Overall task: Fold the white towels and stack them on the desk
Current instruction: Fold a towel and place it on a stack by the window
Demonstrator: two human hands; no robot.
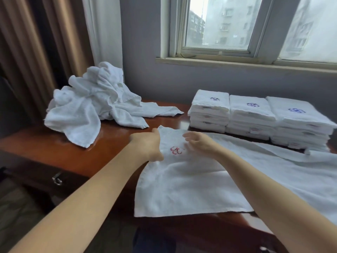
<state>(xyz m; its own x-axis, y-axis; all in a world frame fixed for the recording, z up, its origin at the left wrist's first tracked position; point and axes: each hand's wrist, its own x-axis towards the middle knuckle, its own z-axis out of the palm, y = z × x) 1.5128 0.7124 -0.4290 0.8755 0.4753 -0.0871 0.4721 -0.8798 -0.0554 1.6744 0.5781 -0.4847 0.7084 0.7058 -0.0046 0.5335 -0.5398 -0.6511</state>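
Observation:
A white towel with a red embroidered mark lies spread across the brown wooden desk, partly folded over itself. My left hand grips its far left edge near the corner. Just right of that, my right hand hovers over the towel's far edge with loosely curled fingers that hold nothing. A heap of unfolded white towels sits at the desk's back left. Three stacks of folded white towels with blue marks stand side by side at the back right.
A grey wall and a window sill run behind the desk. Brown curtains hang at the left. A desk drawer with a metal handle faces me at the lower left. The towel's right part drapes past the frame edge.

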